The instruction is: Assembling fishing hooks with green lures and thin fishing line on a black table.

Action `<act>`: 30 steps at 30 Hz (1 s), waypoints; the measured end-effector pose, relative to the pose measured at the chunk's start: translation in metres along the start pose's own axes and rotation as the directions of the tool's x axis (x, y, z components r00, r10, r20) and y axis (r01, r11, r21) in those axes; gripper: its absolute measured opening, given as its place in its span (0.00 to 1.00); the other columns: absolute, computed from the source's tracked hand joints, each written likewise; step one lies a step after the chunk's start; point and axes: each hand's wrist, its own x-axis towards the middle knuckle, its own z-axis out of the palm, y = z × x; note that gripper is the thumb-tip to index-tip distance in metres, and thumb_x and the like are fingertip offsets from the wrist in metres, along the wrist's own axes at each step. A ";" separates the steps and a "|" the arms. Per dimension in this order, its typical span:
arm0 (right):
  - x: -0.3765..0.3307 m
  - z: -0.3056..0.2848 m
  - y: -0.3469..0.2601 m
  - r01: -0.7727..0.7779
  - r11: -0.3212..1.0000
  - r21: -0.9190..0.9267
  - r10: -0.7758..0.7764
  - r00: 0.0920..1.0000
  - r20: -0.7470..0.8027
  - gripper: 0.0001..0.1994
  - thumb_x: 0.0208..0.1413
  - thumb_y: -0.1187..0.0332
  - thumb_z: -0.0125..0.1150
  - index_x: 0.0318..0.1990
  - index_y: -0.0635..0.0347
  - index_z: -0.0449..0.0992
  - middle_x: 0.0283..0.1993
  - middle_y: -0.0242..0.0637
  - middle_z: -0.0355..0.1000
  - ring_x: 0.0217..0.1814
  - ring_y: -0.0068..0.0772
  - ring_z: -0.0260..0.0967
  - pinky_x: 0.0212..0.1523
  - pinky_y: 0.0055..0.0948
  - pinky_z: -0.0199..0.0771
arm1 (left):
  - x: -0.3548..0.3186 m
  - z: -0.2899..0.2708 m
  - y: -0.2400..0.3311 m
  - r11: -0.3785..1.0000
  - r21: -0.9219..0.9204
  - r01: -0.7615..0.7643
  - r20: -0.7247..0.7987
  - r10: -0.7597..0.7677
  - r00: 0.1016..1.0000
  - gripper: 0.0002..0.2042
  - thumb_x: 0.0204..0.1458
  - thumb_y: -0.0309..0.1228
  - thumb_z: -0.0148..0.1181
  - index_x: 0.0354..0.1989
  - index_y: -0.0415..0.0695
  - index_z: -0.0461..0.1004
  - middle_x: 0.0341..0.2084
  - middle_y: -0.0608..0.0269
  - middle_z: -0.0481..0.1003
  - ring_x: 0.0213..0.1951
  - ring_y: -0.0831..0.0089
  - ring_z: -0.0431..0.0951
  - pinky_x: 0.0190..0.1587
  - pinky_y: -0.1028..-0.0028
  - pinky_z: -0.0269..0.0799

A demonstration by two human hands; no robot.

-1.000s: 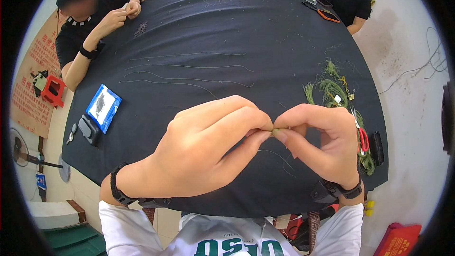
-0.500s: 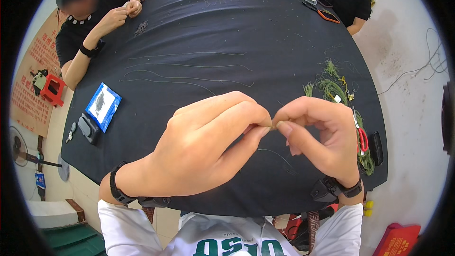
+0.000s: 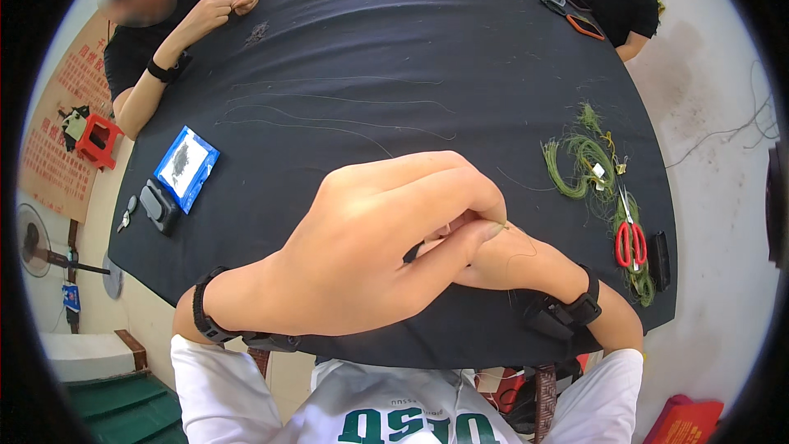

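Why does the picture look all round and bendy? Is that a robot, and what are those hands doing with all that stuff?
No robot here, just a person using bare hands. A wide camera worn on their head looks down, so straight edges bend. The left hand pinches what looks like a thin strand between thumb and finger. The right hand is partly behind it, with its fingers mostly hidden, so I can't tell what its grip holds. On the black-covered table lie green bundles, red-handled scissors, loose strands and a blue-and-white packet.
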 end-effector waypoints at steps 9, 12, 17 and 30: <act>0.000 -0.027 -0.021 0.140 0.949 0.283 -0.002 0.899 -0.438 0.05 0.46 0.73 0.64 0.32 0.55 0.76 0.34 0.29 0.67 0.40 0.27 0.64 0.40 0.27 0.63 | 0.003 -0.006 -0.004 0.813 -0.500 0.299 0.009 -0.340 0.940 0.06 0.49 0.18 0.57 0.35 0.34 0.75 0.39 0.51 0.74 0.37 0.74 0.76 0.32 0.80 0.74; -0.004 -0.035 -0.028 0.290 0.617 0.732 0.210 0.835 -0.508 0.05 0.50 0.75 0.62 0.35 0.59 0.76 0.46 0.33 0.64 0.46 0.22 0.62 0.46 0.24 0.61 | 0.003 -0.006 -0.007 0.663 -0.666 0.343 0.080 -0.394 0.916 0.05 0.52 0.22 0.55 0.35 0.34 0.75 0.47 0.43 0.70 0.47 0.65 0.75 0.35 0.73 0.78; 0.000 -0.032 -0.039 0.451 0.491 0.746 0.194 0.778 -0.598 0.05 0.52 0.76 0.59 0.38 0.58 0.74 0.52 0.34 0.60 0.50 0.23 0.63 0.50 0.25 0.62 | 0.002 0.002 -0.012 0.225 -0.840 0.493 0.345 -0.480 0.807 0.07 0.55 0.27 0.54 0.37 0.36 0.74 0.48 0.46 0.71 0.49 0.65 0.74 0.40 0.65 0.80; -0.005 -0.040 -0.037 0.393 0.708 0.587 0.087 0.776 -0.624 0.05 0.53 0.75 0.58 0.37 0.62 0.72 0.50 0.37 0.61 0.52 0.24 0.59 0.54 0.28 0.56 | -0.003 0.003 -0.007 0.241 -0.819 0.521 0.324 -0.555 0.766 0.08 0.56 0.26 0.54 0.39 0.35 0.74 0.34 0.56 0.75 0.29 0.78 0.74 0.32 0.77 0.74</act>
